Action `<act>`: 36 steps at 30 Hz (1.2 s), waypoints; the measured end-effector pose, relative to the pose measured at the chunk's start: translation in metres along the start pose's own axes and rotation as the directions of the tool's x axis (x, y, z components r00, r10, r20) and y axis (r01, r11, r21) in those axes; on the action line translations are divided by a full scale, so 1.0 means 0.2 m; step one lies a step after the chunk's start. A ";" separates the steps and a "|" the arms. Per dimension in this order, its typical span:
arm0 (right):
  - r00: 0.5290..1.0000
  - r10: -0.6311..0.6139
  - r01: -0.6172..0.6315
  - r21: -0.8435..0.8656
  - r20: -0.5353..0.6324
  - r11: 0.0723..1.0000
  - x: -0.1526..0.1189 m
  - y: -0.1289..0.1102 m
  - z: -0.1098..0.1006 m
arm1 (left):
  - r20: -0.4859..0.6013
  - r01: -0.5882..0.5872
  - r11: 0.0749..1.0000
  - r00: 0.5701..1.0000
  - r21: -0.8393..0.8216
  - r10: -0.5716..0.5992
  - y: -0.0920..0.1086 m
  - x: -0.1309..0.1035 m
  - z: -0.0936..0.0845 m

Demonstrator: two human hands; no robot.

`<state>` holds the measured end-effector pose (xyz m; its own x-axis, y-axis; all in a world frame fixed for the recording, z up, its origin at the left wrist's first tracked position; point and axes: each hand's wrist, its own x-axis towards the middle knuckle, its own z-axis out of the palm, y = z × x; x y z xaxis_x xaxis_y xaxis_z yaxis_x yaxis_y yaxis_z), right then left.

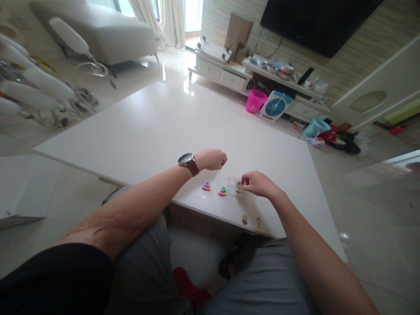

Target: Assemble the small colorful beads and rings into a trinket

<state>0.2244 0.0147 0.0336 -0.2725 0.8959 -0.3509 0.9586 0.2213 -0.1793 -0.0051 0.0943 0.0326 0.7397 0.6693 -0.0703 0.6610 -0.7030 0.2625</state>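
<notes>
A small clear compartment box (pixel 231 187) sits near the table's front edge, with tan ring-like pieces (pixel 239 190) on its right side. My right hand (pixel 257 183) is at that side, fingertips pinched together by the pieces; what they hold is too small to make out. Beyond and left of the box, my left hand (pixel 211 159) is curled closed above the table, its inside hidden. Left of the box lie a pink-and-purple stacked cluster (pixel 206 187) and a multicoloured one (pixel 222 191). Closer to me are a yellow-and-blue cartoon figure (pixel 244 219) and a small greyish piece (pixel 259 222).
The white table (pixel 138 118) stretches far ahead and left; its front edge runs just above my legs. Beyond it stand a low cabinet (pixel 210 70), a pink basket (pixel 255 101), a blue fan (pixel 276 105) and a teal basket (pixel 315 127). White chairs (pixel 42 87) stand at left.
</notes>
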 end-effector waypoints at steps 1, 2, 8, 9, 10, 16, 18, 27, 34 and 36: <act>1.000 0.007 -0.007 -0.004 -0.013 1.000 0.00 0.00 0.00 | 0.009 0.002 1.000 1.000 0.000 -0.002 0.00 0.00 0.00; 1.000 0.013 -0.013 -0.007 -0.024 1.000 0.00 0.00 -0.01 | 0.025 0.006 1.000 1.000 -0.002 -0.006 0.00 0.00 0.00; 0.999 0.023 -0.024 -0.008 -0.028 1.000 0.00 0.00 0.00 | 0.189 0.025 0.997 0.982 -0.070 -0.011 -0.04 0.03 0.04; 0.999 0.024 -0.024 -0.006 -0.023 1.000 0.00 0.00 0.00 | 0.206 0.027 0.997 0.979 -0.076 -0.011 -0.05 0.03 0.05; 1.000 0.023 -0.023 -0.002 -0.017 1.000 0.00 0.00 0.00 | 0.226 0.030 0.997 0.974 -0.077 -0.012 -0.05 0.04 0.06; 1.000 0.018 -0.018 -0.008 -0.005 1.000 0.00 0.00 -0.01 | 0.450 0.130 0.990 0.888 -0.050 -0.093 -0.04 0.03 0.08; 1.000 0.014 -0.014 -0.011 -0.005 1.000 0.00 0.00 0.00 | 0.490 0.173 0.985 0.861 -0.027 -0.138 -0.02 0.02 0.08; 1.000 -0.010 0.009 -0.015 -0.022 1.000 0.00 0.01 0.01 | 0.582 0.243 0.969 0.795 -0.047 -0.171 0.01 0.03 0.07; 0.999 -0.007 0.007 -0.009 -0.045 1.000 0.00 0.00 0.00 | 0.590 0.226 0.969 0.797 -0.100 -0.126 0.00 0.05 0.14; 0.999 -0.011 0.011 -0.006 -0.045 1.000 0.00 0.00 0.00 | 0.603 0.232 0.968 0.787 -0.098 -0.128 -0.01 0.05 0.15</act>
<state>0.2250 0.0152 0.0324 -0.2794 0.9098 -0.3069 0.9560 0.2336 -0.1777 0.0059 0.0952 0.0033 0.5740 0.4714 -0.6696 0.7989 -0.5016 0.3318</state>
